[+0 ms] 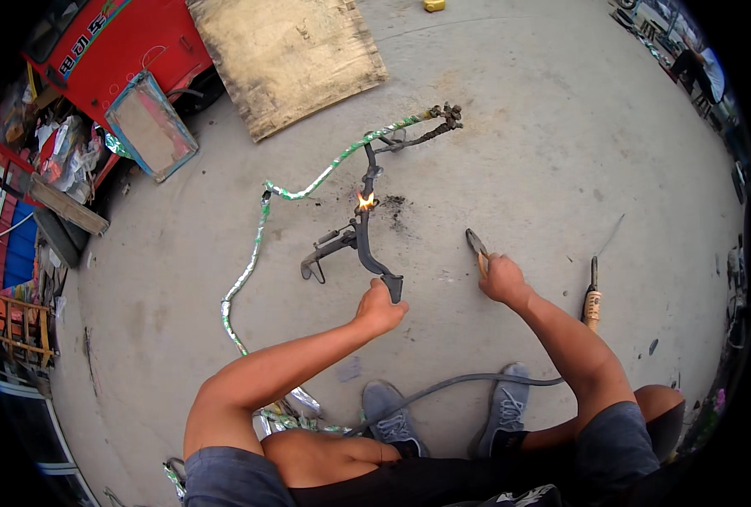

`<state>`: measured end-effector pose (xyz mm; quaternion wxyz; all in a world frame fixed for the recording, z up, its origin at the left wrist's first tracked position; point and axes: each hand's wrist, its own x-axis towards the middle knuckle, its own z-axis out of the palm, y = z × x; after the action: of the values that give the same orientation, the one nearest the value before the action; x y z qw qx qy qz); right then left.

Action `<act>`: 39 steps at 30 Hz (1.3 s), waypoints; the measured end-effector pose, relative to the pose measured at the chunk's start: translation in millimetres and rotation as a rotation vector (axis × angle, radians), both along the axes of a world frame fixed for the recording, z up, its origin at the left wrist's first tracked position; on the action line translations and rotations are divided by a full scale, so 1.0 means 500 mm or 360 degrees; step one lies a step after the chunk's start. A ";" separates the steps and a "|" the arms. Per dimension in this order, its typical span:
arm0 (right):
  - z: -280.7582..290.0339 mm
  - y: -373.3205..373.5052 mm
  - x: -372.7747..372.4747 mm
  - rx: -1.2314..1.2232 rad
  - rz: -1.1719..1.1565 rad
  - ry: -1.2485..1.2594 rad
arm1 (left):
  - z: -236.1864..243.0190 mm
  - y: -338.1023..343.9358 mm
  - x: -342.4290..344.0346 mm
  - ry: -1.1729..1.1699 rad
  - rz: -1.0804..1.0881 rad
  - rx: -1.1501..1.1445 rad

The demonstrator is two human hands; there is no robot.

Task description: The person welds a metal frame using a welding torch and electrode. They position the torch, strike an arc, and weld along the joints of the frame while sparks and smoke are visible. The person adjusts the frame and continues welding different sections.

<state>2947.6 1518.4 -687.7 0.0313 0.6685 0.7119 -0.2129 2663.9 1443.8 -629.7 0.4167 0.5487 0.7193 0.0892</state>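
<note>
A dark bent metal bar with brackets (363,239) lies on the concrete in front of me. My left hand (381,306) is closed around its near end. A small flame (365,201) burns at a joint about midway along the bar, with black soot beside it. My right hand (504,277) grips pliers (476,242) by their tan handles. The jaws point away from me and stand apart from the bar. A rusty clamp (452,116) sits at the bar's far end, joined to a cable wrapped in green and silver (335,163).
A welding electrode holder (592,306) with a thin rod rests on the ground at right. Its black cable (460,379) runs across my shoes. At the back left are a plywood board (291,59), a red vehicle (130,59) and a blue-edged panel (151,127). A person (703,72) sits far right.
</note>
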 end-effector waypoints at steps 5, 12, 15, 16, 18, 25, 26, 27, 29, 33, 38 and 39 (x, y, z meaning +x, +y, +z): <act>-0.003 0.005 0.034 -0.0059 0.0321 -0.0075 | -0.059 0.004 0.010 -0.0114 0.0016 -0.0197; 0.034 0.014 0.073 -0.0216 0.0579 -0.0291 | -0.120 -0.008 0.028 -0.0028 -0.0058 -0.0045; 0.024 0.018 0.105 -0.0238 0.0593 -0.0435 | -0.121 -0.003 0.043 -0.0045 -0.0061 -0.0119; 0.023 0.016 0.122 -0.0232 0.0592 -0.0459 | -0.120 -0.003 0.050 -0.0041 -0.0088 -0.0129; 0.043 0.019 0.125 -0.0207 0.0612 -0.0486 | -0.122 -0.003 0.048 -0.0008 -0.0119 -0.0142; 0.194 0.051 0.246 -0.0366 0.0688 -0.0677 | -0.123 0.002 0.070 0.0099 -0.0097 -0.0288; 0.215 0.053 0.278 -0.0374 0.0683 -0.0708 | -0.130 0.001 0.074 0.0114 -0.0116 -0.0288; 0.230 0.057 0.308 -0.0376 0.0657 -0.0720 | -0.132 0.003 0.073 0.0138 -0.0124 -0.0285; 0.244 0.054 0.365 -0.0384 0.0590 -0.0758 | -0.136 0.000 0.067 0.0187 -0.0154 -0.0225; 0.226 0.031 0.441 -0.0314 0.0366 -0.0771 | -0.141 0.000 0.070 0.0229 -0.0170 -0.0196; 0.189 0.033 0.433 -0.0405 0.0180 -0.0550 | -0.149 0.001 0.077 0.0270 -0.0187 -0.0192; 0.192 0.044 0.407 -0.0367 0.0171 -0.0475 | -0.158 -0.003 0.074 0.0294 -0.0184 -0.0155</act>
<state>3150.8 1540.4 -591.5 0.2242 0.6456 0.7050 -0.1895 2700.8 1442.4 -708.5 0.3791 0.5743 0.7252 -0.0209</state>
